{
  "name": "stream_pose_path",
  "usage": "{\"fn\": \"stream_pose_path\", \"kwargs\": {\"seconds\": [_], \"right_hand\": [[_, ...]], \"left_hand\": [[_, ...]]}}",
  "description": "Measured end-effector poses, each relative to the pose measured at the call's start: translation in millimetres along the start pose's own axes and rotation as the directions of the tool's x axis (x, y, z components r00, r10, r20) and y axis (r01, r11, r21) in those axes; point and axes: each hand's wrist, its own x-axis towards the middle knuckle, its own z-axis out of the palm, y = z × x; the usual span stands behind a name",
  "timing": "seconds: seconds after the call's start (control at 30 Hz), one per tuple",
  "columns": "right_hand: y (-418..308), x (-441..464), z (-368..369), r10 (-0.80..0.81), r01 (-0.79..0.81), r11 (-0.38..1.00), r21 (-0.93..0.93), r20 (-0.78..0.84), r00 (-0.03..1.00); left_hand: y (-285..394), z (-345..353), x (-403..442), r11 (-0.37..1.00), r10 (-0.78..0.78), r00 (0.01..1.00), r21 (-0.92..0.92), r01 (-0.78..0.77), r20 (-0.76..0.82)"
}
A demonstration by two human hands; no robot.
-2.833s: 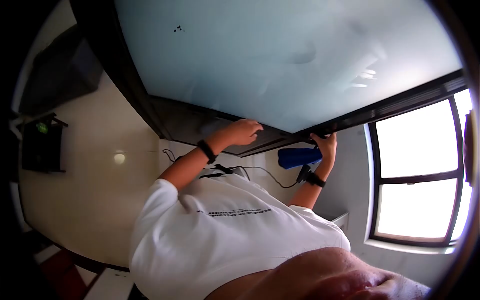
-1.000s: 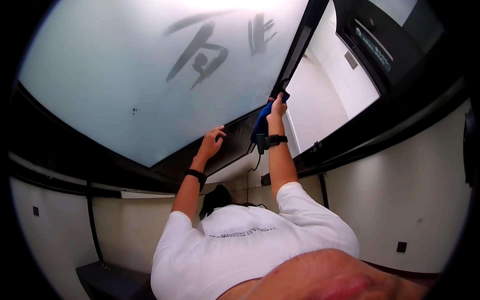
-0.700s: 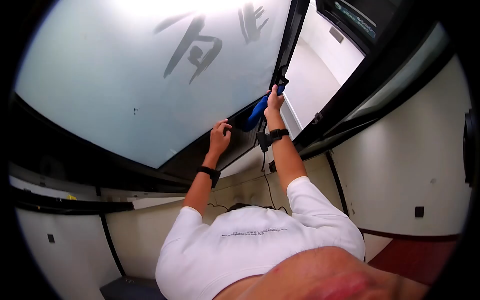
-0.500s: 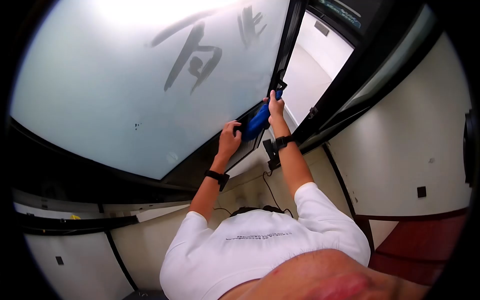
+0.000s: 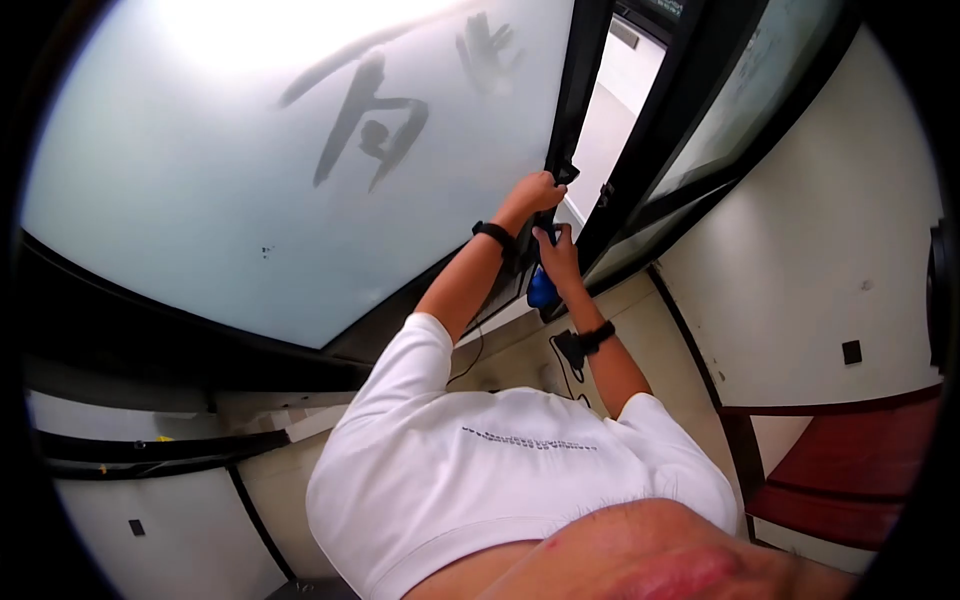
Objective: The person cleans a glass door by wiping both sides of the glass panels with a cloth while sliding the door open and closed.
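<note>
A fogged glass window sash (image 5: 200, 190) in a black frame fills the upper left, with dark smeared strokes on its glass. My left hand (image 5: 538, 191) is closed on the black window handle (image 5: 568, 172) at the sash's side edge. Just below it, my right hand (image 5: 560, 252) has curled fingers around a blue, soft-looking cloth-like item (image 5: 541, 288). Part of that item hangs under the palm, and the rest is hidden by the hand. Both wrists carry black bands.
A narrow gap separates the sash from the black fixed frame (image 5: 640, 130), with a pale surface outside. Cables (image 5: 560, 365) and a black box-like piece hang below the sill. A dark red wooden piece (image 5: 850, 470) stands at the lower right.
My left hand has gone from the sash's lower edge up to the handle. My right hand has dropped lower with the blue item. The window gap has narrowed.
</note>
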Motion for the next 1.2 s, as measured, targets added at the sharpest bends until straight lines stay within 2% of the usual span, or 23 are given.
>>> {"fn": "stream_pose_path", "kwargs": {"seconds": [0.07, 0.13, 0.2, 0.27, 0.3, 0.37, 0.4, 0.43, 0.53, 0.67, 0.7, 0.8, 0.87, 0.93, 1.0, 1.07, 1.17, 1.2], "right_hand": [[39.6, -10.3, -7.5, -0.146, 0.144, 0.982, -0.125, -0.006, 0.989], [51.2, -14.6, -17.0, -0.148, 0.153, 0.982, -0.111, 0.056, 0.987], [55.8, -13.1, -18.1, -0.170, 0.179, 0.981, -0.074, 0.121, 0.978], [61.6, -9.0, -20.3, -0.236, 0.276, 0.951, -0.139, 0.251, 0.939], [39.5, -26.8, -29.7, -0.223, 0.277, 0.949, -0.151, 0.300, 0.927], [36.1, -28.8, -38.3, -0.281, 0.348, 0.927, -0.139, 0.358, 0.891], [31.2, -28.1, -40.7, -0.338, 0.406, 0.907, -0.114, 0.379, 0.861], [17.6, -36.8, -46.2, -0.325, 0.401, 0.909, -0.114, 0.408, 0.853], [-5.1, -44.0, -44.3, -0.470, 0.520, 0.854, -0.024, 0.397, 0.788], [-31.9, -47.4, -35.6, -0.526, 0.567, 0.824, 0.005, 0.383, 0.760], [-35.3, -48.3, -36.9, -0.562, 0.595, 0.804, 0.023, 0.359, 0.745], [-33.3, -49.9, -47.8, -0.527, 0.554, 0.832, 0.037, 0.367, 0.767], [-24.7, -50.1, -46.9, -0.436, 0.465, 0.885, 0.023, 0.388, 0.812], [-22.6, -51.8, -43.1, -0.508, 0.522, 0.852, 0.038, 0.302, 0.807], [-11.3, -52.7, -38.4, -0.533, 0.543, 0.840, 0.013, 0.213, 0.819], [17.9, -40.9, -37.6, -0.352, 0.350, 0.935, 0.053, 0.260, 0.899], [42.4, -15.1, -39.8, -0.376, 0.338, 0.923, 0.183, 0.252, 0.892], [39.5, -8.0, -39.2, -0.371, 0.338, 0.926, 0.170, 0.236, 0.898]], "left_hand": [[3.5, 17.1, 0.7, 1.000, 0.013, 0.999, 0.024, -0.014, 0.036], [5.4, 14.5, 2.7, 0.999, -0.021, 0.994, 0.030, 0.018, 0.109], [1.7, 21.2, -2.6, 0.996, -0.039, 0.999, 0.082, 0.042, -0.035], [-2.0, 11.1, -18.5, 0.994, -0.068, 0.990, 0.080, 0.078, -0.122], [-3.5, 17.3, -32.0, 0.992, -0.096, 0.986, 0.068, 0.106, -0.135], [-17.3, 28.3, -38.1, 0.985, -0.135, 0.946, 0.060, 0.159, -0.294], [-23.2, 30.6, -44.1, 0.982, -0.149, 0.937, 0.062, 0.177, -0.317], [-26.3, 31.3, -61.9, 0.973, -0.174, 0.910, 0.077, 0.218, -0.377], [-40.7, 23.5, -93.8, 0.969, -0.163, 0.858, 0.082, 0.231, -0.487], [-57.9, 17.1, -129.9, 0.981, -0.146, 0.783, 0.011, 0.192, -0.605], [-55.3, 18.3, -136.2, 0.979, -0.164, 0.780, 0.000, 0.206, -0.604], [-57.0, 14.6, -144.8, 0.968, -0.204, 0.807, 0.008, 0.250, -0.554], [-66.1, 13.2, -147.4, 0.975, -0.152, 0.804, 0.045, 0.217, -0.575], [-73.4, 5.7, -148.2, 0.981, -0.148, 0.797, 0.016, 0.194, -0.585], [-79.3, 6.8, -154.2, 0.970, -0.221, 0.832, -0.026, 0.242, -0.509], [-98.9, 15.2, -142.9, 0.969, -0.227, 0.838, -0.029, 0.245, -0.496], [-108.5, 5.2, -135.1, 0.954, -0.179, 0.875, 0.139, 0.267, -0.450], [-117.9, 1.2, -134.5, 0.949, -0.156, 0.913, 0.199, 0.244, -0.376]]}}
